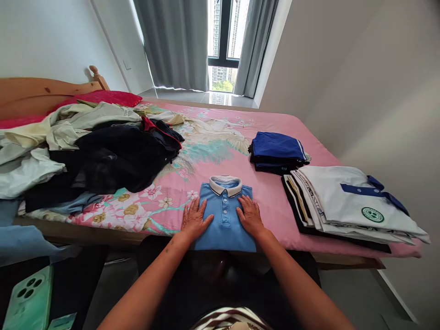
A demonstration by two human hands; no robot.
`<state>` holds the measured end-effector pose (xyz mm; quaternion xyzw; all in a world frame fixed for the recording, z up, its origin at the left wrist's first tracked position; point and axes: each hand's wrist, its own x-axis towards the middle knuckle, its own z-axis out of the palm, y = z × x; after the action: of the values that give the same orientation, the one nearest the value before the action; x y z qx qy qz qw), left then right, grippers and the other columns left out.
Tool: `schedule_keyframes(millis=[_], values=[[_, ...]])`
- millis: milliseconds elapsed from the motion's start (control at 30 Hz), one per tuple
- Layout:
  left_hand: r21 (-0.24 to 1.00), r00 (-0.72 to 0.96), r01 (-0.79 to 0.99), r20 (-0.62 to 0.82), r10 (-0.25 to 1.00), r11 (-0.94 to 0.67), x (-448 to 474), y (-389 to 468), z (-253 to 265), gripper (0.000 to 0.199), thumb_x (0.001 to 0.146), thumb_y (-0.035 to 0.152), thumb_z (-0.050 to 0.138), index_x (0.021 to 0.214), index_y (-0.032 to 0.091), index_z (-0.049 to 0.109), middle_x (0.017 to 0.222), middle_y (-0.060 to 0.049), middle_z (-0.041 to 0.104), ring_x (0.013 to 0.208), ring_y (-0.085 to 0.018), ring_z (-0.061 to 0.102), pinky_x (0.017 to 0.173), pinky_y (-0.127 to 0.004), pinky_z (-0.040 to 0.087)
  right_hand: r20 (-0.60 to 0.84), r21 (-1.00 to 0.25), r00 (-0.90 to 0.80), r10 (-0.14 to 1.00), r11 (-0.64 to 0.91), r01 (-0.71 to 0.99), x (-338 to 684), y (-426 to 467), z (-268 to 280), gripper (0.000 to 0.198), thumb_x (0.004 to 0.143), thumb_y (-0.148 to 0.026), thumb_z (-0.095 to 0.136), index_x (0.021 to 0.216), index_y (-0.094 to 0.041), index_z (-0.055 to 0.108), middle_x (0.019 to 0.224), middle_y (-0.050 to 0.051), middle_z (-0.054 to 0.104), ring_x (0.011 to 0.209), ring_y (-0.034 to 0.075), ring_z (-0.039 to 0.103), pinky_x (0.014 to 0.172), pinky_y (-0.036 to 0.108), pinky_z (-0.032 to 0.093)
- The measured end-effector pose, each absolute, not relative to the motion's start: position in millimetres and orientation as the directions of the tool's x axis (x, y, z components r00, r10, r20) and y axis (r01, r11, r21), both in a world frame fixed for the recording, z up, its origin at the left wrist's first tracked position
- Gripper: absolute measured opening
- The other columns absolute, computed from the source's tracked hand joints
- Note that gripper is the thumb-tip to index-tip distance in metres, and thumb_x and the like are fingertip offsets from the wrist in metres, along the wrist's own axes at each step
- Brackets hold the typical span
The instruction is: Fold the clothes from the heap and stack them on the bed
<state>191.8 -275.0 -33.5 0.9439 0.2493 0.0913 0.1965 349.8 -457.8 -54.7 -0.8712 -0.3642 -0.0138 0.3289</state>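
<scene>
A folded light-blue polo shirt (225, 224) with a white collar lies at the near edge of the bed, its collar pointing away from me. My left hand (195, 219) rests flat along its left side, fingers stretched out, partly on the pink sheet. On the right side of the shirt lies my right hand (250, 214), palm down with the fingers extended. Neither hand grips anything. The buttoned placket shows between them.
A loose heap of dark clothes (127, 156) and pale clothes (68, 126) covers the bed's left. To the right sit a stack of folded blue garments (277, 145) and a pile topped by a white polo shirt (333, 195). A green phone (30, 293) lies at lower left.
</scene>
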Motion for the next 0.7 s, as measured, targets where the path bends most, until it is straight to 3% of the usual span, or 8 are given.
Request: schedule_keyframes(millis=[67,133,200,267,400,467,567,700], values=[[0.54,0.802,0.403,0.18,0.569,-0.739,175.0,-279.3,-33.2,0.062,0.083,0.046,0.053,0.135,0.013,0.043,0.144,-0.018,0.039,0.136,-0.03,0.031,0.111,-0.048,0.024,0.333,-0.684,0.807,0.487,-0.465,0.562,352.1,-468.1,-53.5,0.049,0.087,-0.043,0.044,0.127,-0.016,0.05,0.137,0.014,0.045,0.131,0.026,0.036,0.11,0.049,0.026],[0.712,0.702,0.357,0.222,0.676,-0.605,149.2,-294.1,-37.8,0.05,0.083,0.047,0.052,0.119,0.013,0.053,0.123,-0.016,0.057,0.118,-0.027,0.05,0.101,-0.04,0.039,0.26,-0.85,0.916,0.305,-0.377,0.367,347.6,-485.5,-50.7,0.052,0.083,-0.048,0.048,0.124,-0.015,0.05,0.129,0.015,0.051,0.121,0.026,0.046,0.101,0.045,0.04],[0.87,0.651,0.324,0.08,0.754,-0.372,118.8,-315.5,-49.7,0.039,0.083,0.053,0.051,0.096,0.016,0.058,0.091,-0.008,0.063,0.088,-0.021,0.061,0.08,-0.034,0.049,0.047,-0.962,0.979,0.199,-0.253,0.098,332.5,-508.6,-49.8,0.055,0.079,-0.052,0.053,0.12,-0.015,0.05,0.117,0.013,0.057,0.104,0.024,0.057,0.085,0.038,0.052],[0.931,0.664,0.362,-0.215,0.716,-0.056,91.0,-338.0,-67.3,0.043,0.076,0.06,0.056,0.076,0.017,0.056,0.069,-0.002,0.057,0.063,-0.016,0.057,0.057,-0.028,0.048,-0.14,-0.979,0.969,0.203,-0.172,-0.105,308.8,-533.0,-52.0,0.055,0.076,-0.053,0.058,0.115,-0.015,0.053,0.104,0.011,0.062,0.089,0.021,0.062,0.066,0.03,0.055],[0.782,0.64,0.433,-0.617,0.458,0.448,70.8,-369.0,-93.7,0.053,0.052,0.056,0.079,0.077,0.014,0.059,0.069,-0.002,0.06,0.055,-0.013,0.057,0.044,-0.023,0.043,-0.372,-0.914,0.875,0.31,-0.289,-0.286,263.2,-564.7,-59.0,0.053,0.067,-0.055,0.067,0.101,-0.014,0.063,0.092,0.009,0.065,0.076,0.021,0.063,0.044,0.024,0.049],[0.712,0.647,0.37,-0.658,0.385,0.597,81.9,-376.4,-92.3,0.055,0.053,0.045,0.084,0.091,0.014,0.061,0.082,-0.006,0.066,0.065,-0.015,0.062,0.052,-0.024,0.049,-0.494,-0.859,0.804,0.331,-0.331,-0.392,252.9,-566.5,-59.8,0.053,0.064,-0.055,0.071,0.097,-0.014,0.065,0.094,0.01,0.066,0.076,0.021,0.063,0.042,0.023,0.049],[0.649,0.687,0.221,-0.633,0.356,0.728,111.7,-384.3,-76.6,0.043,0.064,0.031,0.081,0.096,0.014,0.06,0.096,-0.009,0.067,0.079,-0.016,0.066,0.066,-0.026,0.054,-0.62,-0.779,0.673,0.404,-0.216,-0.588,251.6,-556.1,-56.6,0.052,0.067,-0.058,0.069,0.097,-0.016,0.064,0.097,0.011,0.066,0.08,0.02,0.064,0.048,0.023,0.05],[0.568,0.71,0.122,-0.623,0.329,0.814,141.1,-396.6,-60.9,0.028,0.072,0.026,0.074,0.093,0.012,0.061,0.098,-0.012,0.068,0.086,-0.021,0.068,0.076,-0.031,0.055,-0.602,-0.758,0.679,0.42,-0.033,-0.651,251.5,-537.5,-49.2,0.05,0.063,-0.057,0.072,0.089,-0.016,0.059,0.083,0.006,0.064,0.066,0.014,0.061,0.048,0.02,0.047]])
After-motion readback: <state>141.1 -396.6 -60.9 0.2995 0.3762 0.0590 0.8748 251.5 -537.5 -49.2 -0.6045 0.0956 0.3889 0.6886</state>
